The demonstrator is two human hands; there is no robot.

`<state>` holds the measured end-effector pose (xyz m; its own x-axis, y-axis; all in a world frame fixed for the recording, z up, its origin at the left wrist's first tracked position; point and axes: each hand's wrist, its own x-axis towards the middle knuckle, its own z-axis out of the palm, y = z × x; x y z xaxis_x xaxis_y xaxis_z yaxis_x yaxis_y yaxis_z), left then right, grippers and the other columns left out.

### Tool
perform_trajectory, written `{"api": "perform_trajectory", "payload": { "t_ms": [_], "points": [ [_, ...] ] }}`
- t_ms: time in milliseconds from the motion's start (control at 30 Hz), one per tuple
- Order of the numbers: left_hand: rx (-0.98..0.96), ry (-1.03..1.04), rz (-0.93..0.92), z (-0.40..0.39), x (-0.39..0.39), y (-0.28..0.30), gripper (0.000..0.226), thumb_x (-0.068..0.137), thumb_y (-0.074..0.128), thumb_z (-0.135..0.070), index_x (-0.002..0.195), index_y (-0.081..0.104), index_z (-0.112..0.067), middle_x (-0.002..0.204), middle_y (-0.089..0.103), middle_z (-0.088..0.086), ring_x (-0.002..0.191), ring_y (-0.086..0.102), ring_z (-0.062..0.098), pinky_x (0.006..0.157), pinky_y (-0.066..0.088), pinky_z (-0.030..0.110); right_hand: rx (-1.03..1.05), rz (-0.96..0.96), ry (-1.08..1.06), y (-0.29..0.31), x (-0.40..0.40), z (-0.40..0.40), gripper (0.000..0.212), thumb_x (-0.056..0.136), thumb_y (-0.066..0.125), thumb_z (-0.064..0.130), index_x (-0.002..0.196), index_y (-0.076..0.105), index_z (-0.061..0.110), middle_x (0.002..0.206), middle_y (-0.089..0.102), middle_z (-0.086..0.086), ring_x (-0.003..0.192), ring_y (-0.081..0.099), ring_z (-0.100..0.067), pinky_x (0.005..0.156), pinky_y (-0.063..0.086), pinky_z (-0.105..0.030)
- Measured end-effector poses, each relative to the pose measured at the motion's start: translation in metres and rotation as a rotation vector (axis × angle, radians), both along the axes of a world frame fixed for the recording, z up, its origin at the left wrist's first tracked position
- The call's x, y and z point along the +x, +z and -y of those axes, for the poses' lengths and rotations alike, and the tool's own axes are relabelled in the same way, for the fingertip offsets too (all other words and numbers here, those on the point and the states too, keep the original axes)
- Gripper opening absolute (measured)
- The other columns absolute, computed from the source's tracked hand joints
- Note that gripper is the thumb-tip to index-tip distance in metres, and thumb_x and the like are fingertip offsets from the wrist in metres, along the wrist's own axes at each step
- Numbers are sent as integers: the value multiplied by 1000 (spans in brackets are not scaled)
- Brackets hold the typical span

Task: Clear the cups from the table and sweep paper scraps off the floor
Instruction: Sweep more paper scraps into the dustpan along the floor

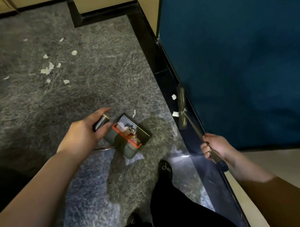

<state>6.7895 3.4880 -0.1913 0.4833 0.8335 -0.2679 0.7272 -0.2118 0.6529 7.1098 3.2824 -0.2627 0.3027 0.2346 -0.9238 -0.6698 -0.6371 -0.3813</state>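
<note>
The left hand (83, 133) curls its grip round the dark handle of the dustpan (129, 135), whose pan rests on the grey floor (101, 72) with a few scraps already lying in it. The right hand (214, 147) has its grip wrapped round the long broom (182, 109) handle; the brush head sits against the dark border strip (161, 77) beside the blue panel (243, 63). Two paper scraps (175, 113) lie just left of the brush — between it and the pan, so the right hand is the nearer. The broom's long axis runs along the border, and a sideways pull leftward would likely carry them to the pan. A larger scatter of scraps (48, 69) lies well apart toward the far left of the floor.
</note>
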Motion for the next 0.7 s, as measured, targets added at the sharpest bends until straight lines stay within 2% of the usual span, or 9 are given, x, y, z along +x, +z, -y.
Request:
{"api": "perform_trajectory", "payload": {
  "t_ms": [33,100,200,300,433,500,600,700],
  "points": [
    [7,18,-8,-7,6,-1,42,89,66,-41,125,50,-56,99,67,-11,88,63,6,77,44,21,-9,-6,13,-4,13,-8,16,104,28,13,109,39,23,44,34,-2,25,31,-8,31,28,-12],
    [39,39,-17,-17,14,-1,45,88,67,-40,126,49,-56,96,66,-13,85,61,-1,76,41,11,-48,-28,41,-10,35,-23,19,104,27,13,88,37,20,45,35,-2,26,31,-9,33,29,-11],
    [84,70,1,-30,25,1,47,88,70,-32,129,54,-48,99,65,-14,90,56,-10,76,32,-6,-81,-22,129,-20,58,-42,24,103,26,13,81,35,18,54,33,-3,26,32,-9,32,28,-12],
    [109,82,-15,-39,32,6,47,87,70,-33,130,55,-45,98,66,-14,85,58,-8,75,32,-5,-83,-81,124,-27,73,-62,28,104,25,14,79,34,19,46,34,-1,25,32,-8,33,26,-10],
    [114,101,-11,-49,36,12,46,88,70,-32,130,55,-46,95,66,-16,75,55,-21,69,35,-5,-94,-129,137,-30,86,-96,28,105,25,16,78,33,22,38,33,2,24,30,-7,32,24,-9],
    [105,117,-10,-54,35,14,44,89,68,-33,127,55,-52,91,66,-18,70,55,-21,63,37,-3,-93,-138,166,-30,85,-109,28,104,24,15,78,32,22,38,33,2,24,30,-7,31,24,-9],
    [96,136,23,-63,30,17,45,88,68,-34,115,50,-66,81,63,-34,63,55,-21,57,40,0,-70,-227,164,-30,71,-126,34,105,22,21,71,28,20,37,31,3,24,29,-6,28,22,-11],
    [63,137,35,-73,21,19,43,87,65,-40,114,49,-69,72,59,-41,51,52,-15,51,41,9,-69,-285,183,-33,46,-145,37,105,21,24,69,27,21,36,30,4,23,29,-5,28,21,-11]
  ]
}}
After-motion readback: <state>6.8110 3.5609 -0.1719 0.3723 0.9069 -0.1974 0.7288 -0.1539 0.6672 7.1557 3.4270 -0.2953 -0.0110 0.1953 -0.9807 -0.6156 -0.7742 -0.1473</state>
